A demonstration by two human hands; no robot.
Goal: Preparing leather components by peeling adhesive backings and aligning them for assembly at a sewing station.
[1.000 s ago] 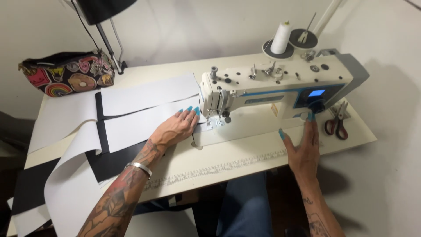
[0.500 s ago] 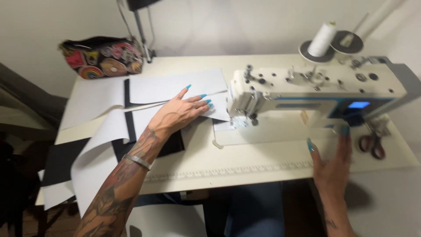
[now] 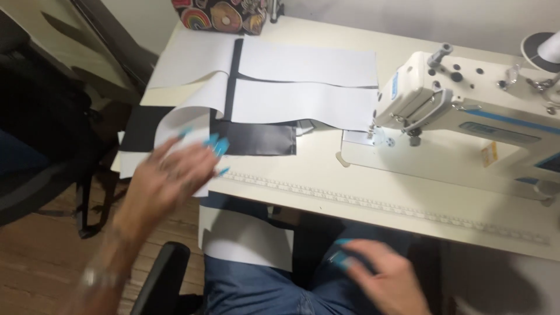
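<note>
Where the white table (image 3: 326, 175) meets its near edge, left hand (image 3: 175, 175) blurred by motion, fingers spread wide with turquoise nails, lying over the hanging end of the white fabric panel (image 3: 303, 102); whether actually pinching the cloth or only resting on it, impossible to tell. Right hand (image 3: 382, 277) down low over the lap and blue jeans (image 3: 256, 291), also smeared, fingers loosely open, gripping nothing visible, partly cut off by the bottom of the view. Fabric spread flat across the tabletop, white pieces joined by a narrow black strip (image 3: 235, 76), right edge just beside the needle area of the white sewing machine (image 3: 466, 111). Beneath it a dark grey piece (image 3: 256, 140) showing, another white length draped off the table toward the knees. Machine cropped at the right edge, thread spool (image 3: 548, 49) only partly in frame. Colourful patterned pouch (image 3: 224, 14) cut off at the top. Printed ruler strip (image 3: 379, 204) along the table's front edge. Dark chair arm (image 3: 160, 280) at lower left.
</note>
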